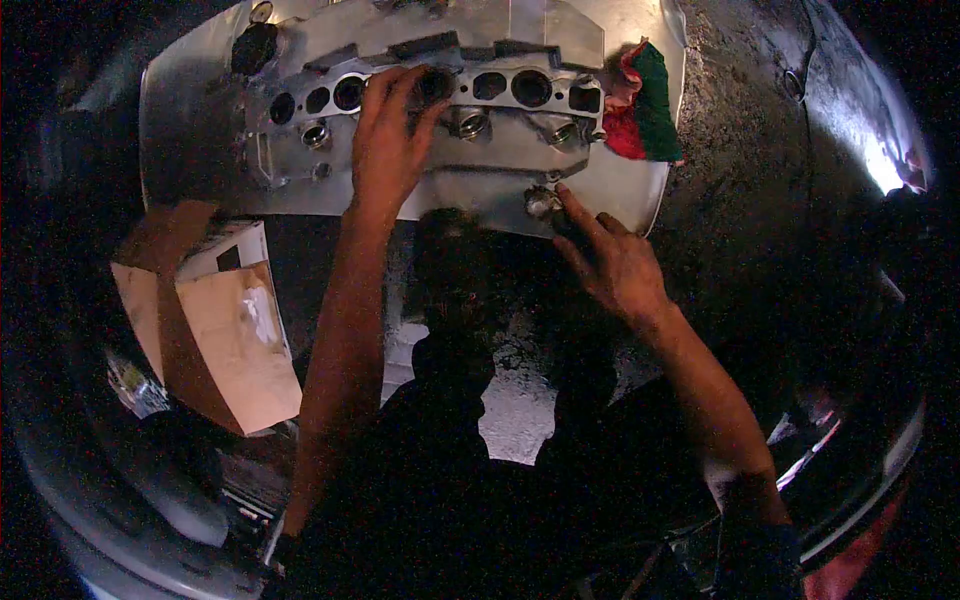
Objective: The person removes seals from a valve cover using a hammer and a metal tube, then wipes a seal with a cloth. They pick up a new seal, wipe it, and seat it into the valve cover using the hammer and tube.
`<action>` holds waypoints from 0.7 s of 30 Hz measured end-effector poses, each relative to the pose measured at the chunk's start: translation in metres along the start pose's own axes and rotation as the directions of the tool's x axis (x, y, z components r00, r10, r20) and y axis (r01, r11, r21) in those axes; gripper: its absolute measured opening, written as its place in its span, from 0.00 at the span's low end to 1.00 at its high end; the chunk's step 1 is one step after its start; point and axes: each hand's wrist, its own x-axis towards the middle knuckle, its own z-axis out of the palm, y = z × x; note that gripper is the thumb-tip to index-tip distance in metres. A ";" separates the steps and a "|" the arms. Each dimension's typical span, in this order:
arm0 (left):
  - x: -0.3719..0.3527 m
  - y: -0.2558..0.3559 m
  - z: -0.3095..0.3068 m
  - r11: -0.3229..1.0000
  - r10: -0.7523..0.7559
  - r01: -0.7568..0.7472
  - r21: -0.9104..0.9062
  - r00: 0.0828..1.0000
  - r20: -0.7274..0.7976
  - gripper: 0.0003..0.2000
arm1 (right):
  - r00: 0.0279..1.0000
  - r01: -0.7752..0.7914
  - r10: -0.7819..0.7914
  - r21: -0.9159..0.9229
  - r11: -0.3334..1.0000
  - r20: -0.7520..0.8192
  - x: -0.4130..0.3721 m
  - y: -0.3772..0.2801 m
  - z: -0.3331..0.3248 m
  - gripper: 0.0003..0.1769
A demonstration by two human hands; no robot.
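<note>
A metal engine part [350,150] with a row of round and oval ports lies on a pale metal surface. My left hand [392,135] rests over its upper flange, fingers bent down around one of the dark ports; whether they hold anything small is hidden. Below the part's right end, my right hand [612,262] reaches to a small shiny round metal piece [542,203] near the surface's front edge. Its index finger is stretched out beside that piece, with the thumb apart below.
A red and green cloth [652,112] lies at the right end of the engine part. An open cardboard box [235,345] stands at the lower left. A dark round object [254,47] sits at the upper left of the pale surface [190,150].
</note>
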 end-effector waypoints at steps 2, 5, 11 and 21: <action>-0.001 0.001 0.001 1.000 -0.001 0.001 0.003 1.000 -0.011 0.24 | 1.000 0.015 -0.015 -0.003 1.000 -0.018 0.000 0.001 0.002 0.39; -0.001 -0.001 0.004 1.000 0.012 -0.011 0.014 1.000 -0.026 0.24 | 0.999 0.020 -0.021 -0.011 1.000 -0.028 0.000 0.001 0.002 0.38; -0.001 -0.001 0.007 1.000 0.016 -0.017 -0.002 0.994 -0.105 0.28 | 0.999 0.042 -0.039 0.064 0.997 -0.035 0.002 0.005 0.000 0.38; -0.008 -0.013 0.026 0.999 0.046 -0.045 0.009 0.949 -0.311 0.25 | 0.866 0.360 -0.210 0.274 0.892 -0.454 0.049 -0.065 -0.040 0.40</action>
